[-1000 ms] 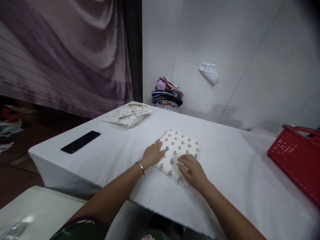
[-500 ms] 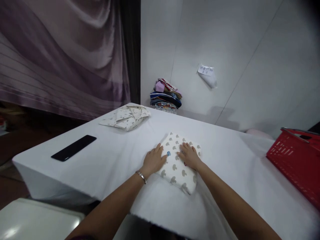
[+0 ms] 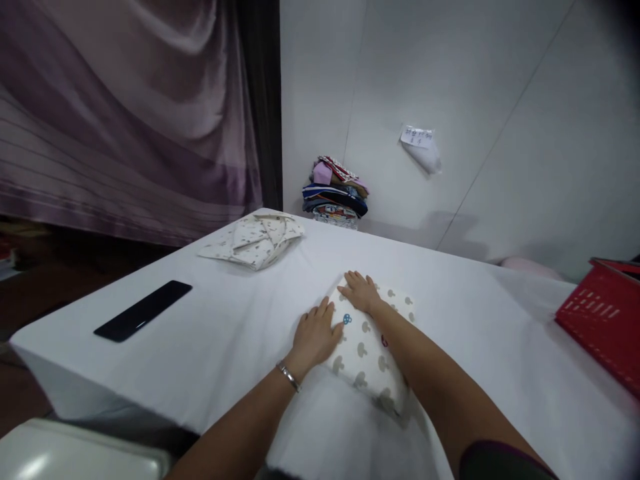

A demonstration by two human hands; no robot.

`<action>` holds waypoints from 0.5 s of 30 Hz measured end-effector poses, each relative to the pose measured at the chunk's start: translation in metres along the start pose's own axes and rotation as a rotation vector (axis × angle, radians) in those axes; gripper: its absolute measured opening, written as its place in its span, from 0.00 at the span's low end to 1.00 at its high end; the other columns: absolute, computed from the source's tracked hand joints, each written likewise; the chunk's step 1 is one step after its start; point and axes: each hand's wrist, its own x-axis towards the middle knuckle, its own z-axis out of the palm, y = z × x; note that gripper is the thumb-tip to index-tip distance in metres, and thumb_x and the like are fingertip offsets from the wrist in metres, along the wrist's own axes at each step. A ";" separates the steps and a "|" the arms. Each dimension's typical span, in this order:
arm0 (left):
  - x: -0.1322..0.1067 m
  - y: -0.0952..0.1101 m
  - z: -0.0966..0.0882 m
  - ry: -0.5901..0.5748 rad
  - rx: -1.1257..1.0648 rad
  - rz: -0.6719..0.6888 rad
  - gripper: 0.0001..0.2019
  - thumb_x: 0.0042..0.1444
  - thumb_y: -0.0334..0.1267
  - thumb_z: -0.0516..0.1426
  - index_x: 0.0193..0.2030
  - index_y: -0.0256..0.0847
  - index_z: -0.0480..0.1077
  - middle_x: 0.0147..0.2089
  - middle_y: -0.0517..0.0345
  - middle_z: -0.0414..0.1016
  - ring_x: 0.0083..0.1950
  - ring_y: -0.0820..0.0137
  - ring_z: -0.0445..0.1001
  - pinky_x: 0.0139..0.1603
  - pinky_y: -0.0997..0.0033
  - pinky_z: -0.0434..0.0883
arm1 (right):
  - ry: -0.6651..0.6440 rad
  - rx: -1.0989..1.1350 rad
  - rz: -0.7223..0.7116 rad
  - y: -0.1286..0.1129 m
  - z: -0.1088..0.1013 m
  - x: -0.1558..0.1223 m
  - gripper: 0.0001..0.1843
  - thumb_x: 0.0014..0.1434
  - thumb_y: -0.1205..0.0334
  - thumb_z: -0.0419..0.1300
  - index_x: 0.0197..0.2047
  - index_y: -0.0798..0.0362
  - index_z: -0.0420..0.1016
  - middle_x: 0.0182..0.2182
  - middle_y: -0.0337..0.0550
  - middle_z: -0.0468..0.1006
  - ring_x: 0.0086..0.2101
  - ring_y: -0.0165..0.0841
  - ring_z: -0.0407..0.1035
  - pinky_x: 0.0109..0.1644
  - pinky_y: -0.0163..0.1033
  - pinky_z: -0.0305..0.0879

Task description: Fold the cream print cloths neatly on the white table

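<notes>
A folded white cloth with grey mushroom prints (image 3: pixel 367 343) lies at the front of the white-covered table (image 3: pixel 225 340). My left hand (image 3: pixel 316 333) rests along its left edge, fingers spread, with a metal bracelet on the wrist. On the cloth's far left part lies my right hand (image 3: pixel 359 291), palm down and fingers extended. The right forearm hides part of the cloth's right side. Farther back on the left sits a second white garment (image 3: pixel 257 240) with small prints, loosely folded and untouched.
A black phone-like slab (image 3: pixel 144 311) lies at the table's left. Against the wall rises a stack of folded clothes (image 3: pixel 335 193). At the right edge stands a red plastic basket (image 3: pixel 603 320). A pale glossy surface (image 3: pixel 80 450) shows at lower left, below table height.
My right hand has slid from the cloth's right part to its far left part, still flat. The left hand stays at the left edge. The view has shifted slightly.
</notes>
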 end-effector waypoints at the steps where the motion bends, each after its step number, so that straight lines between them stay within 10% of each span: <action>1: 0.000 0.000 0.000 -0.004 -0.006 0.000 0.27 0.60 0.49 0.43 0.63 0.39 0.55 0.68 0.50 0.49 0.63 0.59 0.57 0.59 0.57 0.58 | 0.006 0.002 -0.003 0.001 0.002 0.000 0.36 0.63 0.42 0.35 0.67 0.53 0.44 0.66 0.44 0.44 0.64 0.36 0.35 0.64 0.51 0.30; 15: 0.001 -0.001 0.000 -0.022 -0.011 -0.008 0.26 0.60 0.49 0.43 0.63 0.40 0.55 0.68 0.51 0.49 0.63 0.60 0.57 0.59 0.58 0.57 | 0.079 -0.003 0.099 0.030 -0.016 -0.048 0.35 0.63 0.43 0.40 0.67 0.55 0.45 0.66 0.49 0.45 0.64 0.40 0.35 0.63 0.54 0.29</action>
